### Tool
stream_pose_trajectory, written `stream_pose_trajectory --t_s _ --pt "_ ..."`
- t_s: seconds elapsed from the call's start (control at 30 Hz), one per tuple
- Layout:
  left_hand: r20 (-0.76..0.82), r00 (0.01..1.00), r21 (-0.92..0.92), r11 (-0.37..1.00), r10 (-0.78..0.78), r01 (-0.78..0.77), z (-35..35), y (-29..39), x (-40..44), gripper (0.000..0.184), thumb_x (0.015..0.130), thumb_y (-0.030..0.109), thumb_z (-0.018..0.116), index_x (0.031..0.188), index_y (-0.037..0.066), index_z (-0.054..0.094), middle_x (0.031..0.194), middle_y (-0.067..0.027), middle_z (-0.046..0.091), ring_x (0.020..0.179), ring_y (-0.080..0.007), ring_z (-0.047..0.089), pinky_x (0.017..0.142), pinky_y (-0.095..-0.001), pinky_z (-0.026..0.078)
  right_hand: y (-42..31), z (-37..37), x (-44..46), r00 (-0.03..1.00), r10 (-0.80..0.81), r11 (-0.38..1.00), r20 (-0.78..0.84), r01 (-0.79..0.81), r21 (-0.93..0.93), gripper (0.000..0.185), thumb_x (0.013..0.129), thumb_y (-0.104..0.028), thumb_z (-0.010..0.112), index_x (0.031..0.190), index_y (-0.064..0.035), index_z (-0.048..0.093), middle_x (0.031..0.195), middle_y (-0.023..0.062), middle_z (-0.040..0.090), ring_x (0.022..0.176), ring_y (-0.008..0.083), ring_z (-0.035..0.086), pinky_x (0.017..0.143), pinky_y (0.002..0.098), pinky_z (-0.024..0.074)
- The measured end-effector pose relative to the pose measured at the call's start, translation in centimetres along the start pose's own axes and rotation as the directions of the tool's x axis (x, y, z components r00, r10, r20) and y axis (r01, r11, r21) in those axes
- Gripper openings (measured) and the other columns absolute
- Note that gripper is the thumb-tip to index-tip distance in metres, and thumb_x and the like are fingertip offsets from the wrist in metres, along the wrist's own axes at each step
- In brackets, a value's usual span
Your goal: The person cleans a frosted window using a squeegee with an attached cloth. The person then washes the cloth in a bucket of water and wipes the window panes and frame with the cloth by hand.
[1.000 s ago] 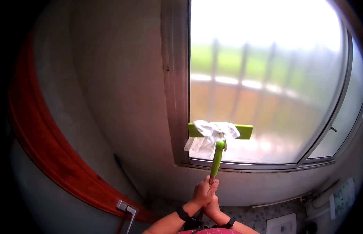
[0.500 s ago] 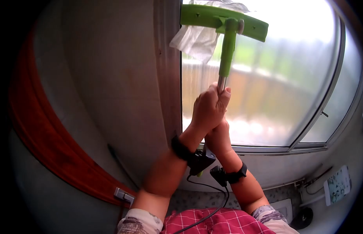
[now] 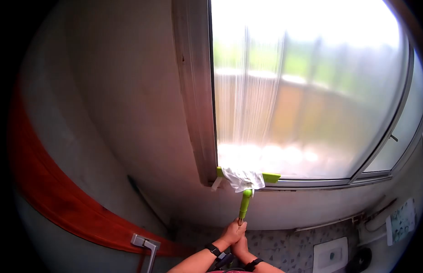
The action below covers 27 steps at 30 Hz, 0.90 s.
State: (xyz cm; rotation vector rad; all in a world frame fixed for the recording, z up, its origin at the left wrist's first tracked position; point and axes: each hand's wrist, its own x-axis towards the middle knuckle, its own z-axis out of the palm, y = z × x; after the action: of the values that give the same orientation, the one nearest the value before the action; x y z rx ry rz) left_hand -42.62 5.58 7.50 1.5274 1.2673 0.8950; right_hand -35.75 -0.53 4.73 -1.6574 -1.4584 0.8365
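Two-handed grip (image 3: 236, 237) on mop (image 3: 244, 204), lower end hidden

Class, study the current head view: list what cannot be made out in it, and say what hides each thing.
All in the head view:
Middle of the green wiper head: covered by the white cloth.
Held stretch of the pole: wrapped by the left-hand grip and right-hand grip.
Outdoor scene: blurred through the windowpane.
Window frame top: cut off by the upper picture edge.
Patterned panel details: too small and blurred.
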Motion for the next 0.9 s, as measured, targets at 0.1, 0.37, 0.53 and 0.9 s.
stream_pose_trajectory --t_s 0.1,0.37,0.53,0.9 --pt "0.05 0.999 -0.051 0.999 -0.01 0.012 0.0 -0.9 -0.6 0.025 0.091 0.026 0.049 0.086 0.001 0.048 0.067 -0.0073 0.057 0.065 -0.0174 0.063 0.06 -0.0322 0.049 2.7 1.2 0.9 0.99 0.122 0.99 0.075 -0.127 0.068 0.044 0.08 -0.019 0.058 0.116 0.0 0.042 0.091 0.0249 0.061 0.087 0.0424 0.059 0.071 0.044 0.0477" --pt "0.014 0.992 0.025 0.992 0.126 -0.126 -3.8 6.1 1.3 0.03 0.087 0.035 0.049 0.084 0.005 0.051 0.067 -0.0152 0.06 0.068 -0.0372 0.06 0.061 -0.0436 0.047 -4.3 -0.8 2.1 0.979 -0.187 0.973 -0.079 0.196 0.123 0.05 0.082 -0.018 0.056 0.121 0.0071 0.039 0.095 0.0293 0.058 0.087 0.0441 0.057 0.071 0.0457 0.048" --pt "-0.113 0.882 0.019 0.888 0.458 -0.459 -6.4 16.5 6.4 0.026 0.087 0.028 0.052 0.079 0.004 0.048 0.061 -0.0182 0.055 0.065 -0.0406 0.056 0.056 -0.0472 0.042 -11.4 -5.6 9.6 0.893 -0.414 0.909 -0.176 0.394 -0.137 0.047 0.081 -0.015 0.057 0.12 0.0045 0.04 0.093 0.027 0.057 0.084 0.0427 0.057 0.068 0.044 0.0484" --pt "-0.031 0.978 0.045 0.978 0.206 -0.204 -3.9 8.9 2.5 0.028 0.087 0.032 0.05 0.082 0.005 0.054 0.063 -0.0103 0.063 0.067 -0.0276 0.065 0.062 -0.0389 0.05 -5.9 -1.8 4.9 0.933 -0.3 0.948 -0.199 0.269 -0.169 0.044 0.08 -0.019 0.057 0.116 0.0022 0.042 0.087 0.0266 0.057 0.078 0.0435 0.058 0.064 0.0474 0.0479"
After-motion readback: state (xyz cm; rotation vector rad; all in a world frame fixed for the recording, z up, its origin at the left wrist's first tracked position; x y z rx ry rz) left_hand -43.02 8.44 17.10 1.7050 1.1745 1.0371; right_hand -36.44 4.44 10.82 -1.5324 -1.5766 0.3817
